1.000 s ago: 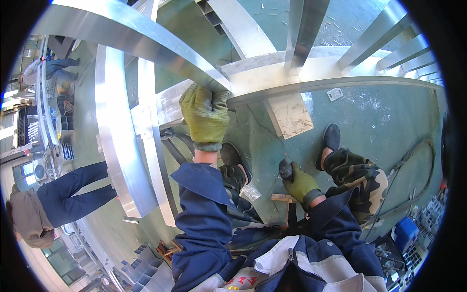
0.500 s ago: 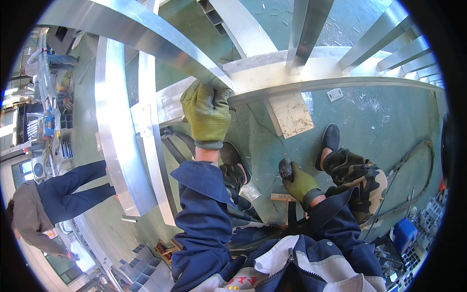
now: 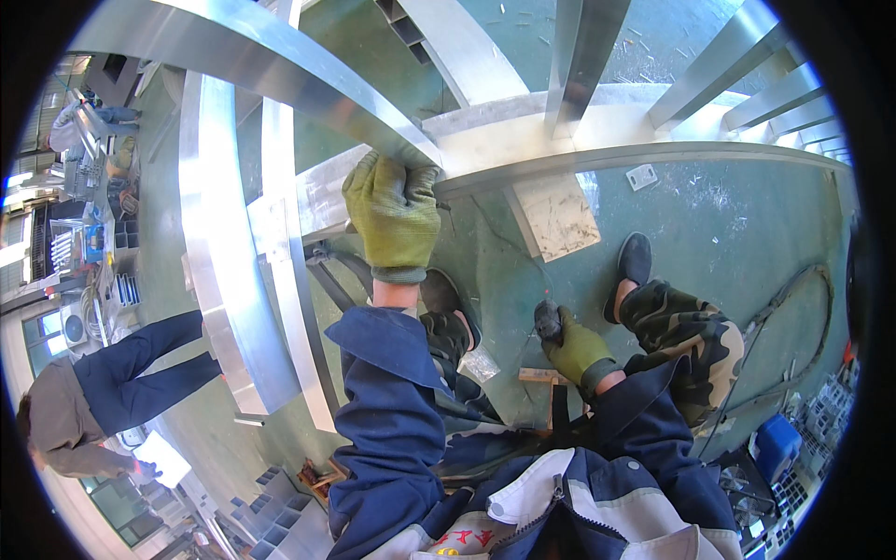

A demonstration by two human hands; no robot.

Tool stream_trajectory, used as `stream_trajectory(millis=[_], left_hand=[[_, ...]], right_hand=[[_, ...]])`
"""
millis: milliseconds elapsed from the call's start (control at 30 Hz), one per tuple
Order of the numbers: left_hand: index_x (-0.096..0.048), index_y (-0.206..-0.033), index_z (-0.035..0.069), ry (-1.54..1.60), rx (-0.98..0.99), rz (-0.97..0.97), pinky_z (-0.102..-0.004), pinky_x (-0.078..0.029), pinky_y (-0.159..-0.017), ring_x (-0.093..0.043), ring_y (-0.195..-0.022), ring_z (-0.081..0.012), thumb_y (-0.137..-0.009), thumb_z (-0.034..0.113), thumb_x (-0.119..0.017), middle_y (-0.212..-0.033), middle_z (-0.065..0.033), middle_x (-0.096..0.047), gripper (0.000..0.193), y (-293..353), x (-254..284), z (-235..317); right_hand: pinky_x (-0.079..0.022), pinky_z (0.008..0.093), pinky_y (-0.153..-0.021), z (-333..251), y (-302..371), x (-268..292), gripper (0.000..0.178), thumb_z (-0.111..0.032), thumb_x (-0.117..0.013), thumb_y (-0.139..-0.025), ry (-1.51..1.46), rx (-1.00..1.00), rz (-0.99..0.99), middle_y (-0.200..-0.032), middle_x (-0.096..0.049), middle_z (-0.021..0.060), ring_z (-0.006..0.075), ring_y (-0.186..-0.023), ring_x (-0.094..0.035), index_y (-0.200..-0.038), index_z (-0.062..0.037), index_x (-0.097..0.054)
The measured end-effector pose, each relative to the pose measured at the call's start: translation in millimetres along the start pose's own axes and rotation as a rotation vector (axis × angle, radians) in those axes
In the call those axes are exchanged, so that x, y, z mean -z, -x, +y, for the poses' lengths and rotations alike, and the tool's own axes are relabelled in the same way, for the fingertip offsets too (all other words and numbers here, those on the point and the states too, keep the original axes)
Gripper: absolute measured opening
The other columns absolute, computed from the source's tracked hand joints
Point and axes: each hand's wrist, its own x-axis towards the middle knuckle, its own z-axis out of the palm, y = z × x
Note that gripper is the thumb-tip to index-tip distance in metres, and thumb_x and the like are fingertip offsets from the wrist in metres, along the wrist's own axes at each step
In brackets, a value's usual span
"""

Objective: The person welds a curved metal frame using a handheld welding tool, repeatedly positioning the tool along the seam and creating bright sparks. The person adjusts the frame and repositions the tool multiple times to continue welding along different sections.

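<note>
My left hand, in a yellow-green work glove, is closed over the edge of a silver metal frame rail, where a long flat bar meets it. Its fingertips are hidden behind the metal. Lower down and to the right, above the floor, my gloved right hand is wrapped round a dark, rounded, blackened object. A small reddish tip shows just beyond that object; its exact kind is unclear. Several upright square metal tubes rise from the rail.
Bright metal profiles stand to the left. Under the rail is a pale wooden block. A black hose curves over the floor at right, near a blue container. A person bends at far left, holding a white sheet.
Both my hands stay almost in place; the view shifts very slightly. The person at far left has moved a little, and the white sheet by their hand shows more fully.
</note>
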Motion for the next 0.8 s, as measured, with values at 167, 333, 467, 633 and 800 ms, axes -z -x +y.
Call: stream_trajectory(millis=[167,333,467,633,800], left_hand=[[-0.075,-0.097,0.010,-0.050,0.008,0.014,-0.0480,-0.050,-0.092,-0.070,-0.097,-0.0395,-0.090,0.014,-0.084,-0.097,-0.0116,-0.075,0.012,2,-2,6],[-0.075,-0.096,0.009,-0.069,-0.021,0.047,-0.0482,-0.051,-0.093,-0.070,-0.098,-0.0393,-0.090,0.014,-0.084,-0.096,-0.0118,-0.076,0.012,3,0,3],[-0.075,-0.093,0.008,-0.001,0.054,-0.045,-0.0481,-0.051,-0.094,-0.070,-0.099,-0.0396,-0.091,0.015,-0.085,-0.098,-0.0120,-0.076,0.012,2,6,-5],[-0.079,-0.126,-0.001,0.253,0.145,-0.102,-0.0426,-0.060,-0.097,-0.076,-0.112,-0.0367,-0.100,0.004,-0.078,-0.117,-0.0207,-0.079,0.027,-3,25,-2],[-0.069,-0.152,0.004,0.514,0.312,-0.033,-0.0386,-0.055,-0.114,-0.073,-0.131,-0.0277,-0.108,0.002,-0.068,-0.144,-0.0156,-0.075,0.044,-1,29,0]], right_hand=[[-0.057,0.0569,-0.102,15,-7,-14,0.080,-0.039,-0.063,-0.102,0.008,0.026,0.055,-0.128,-0.075,0.0335,0.0517,-0.118,-0.073,-0.168,0.0009,-0.042],[-0.057,0.0574,-0.102,10,-4,-10,0.080,-0.039,-0.064,-0.101,0.001,0.040,0.046,-0.129,-0.075,0.0335,0.0521,-0.118,-0.073,-0.168,-0.0004,-0.043],[-0.056,0.0583,-0.102,8,-4,-9,0.079,-0.039,-0.065,-0.101,0.003,0.048,0.044,-0.130,-0.074,0.0338,0.0530,-0.119,-0.072,-0.168,-0.0022,-0.044],[-0.055,0.0553,-0.102,20,-13,-19,0.082,-0.039,-0.068,-0.099,0.007,0.060,0.105,-0.127,-0.075,0.0351,0.0532,-0.119,-0.072,-0.168,-0.0012,-0.045],[-0.055,0.0582,-0.104,22,-15,-19,0.083,-0.043,-0.066,-0.100,-0.098,0.011,0.014,-0.131,-0.073,0.0366,0.0544,-0.121,-0.071,-0.168,-0.0009,-0.044]])
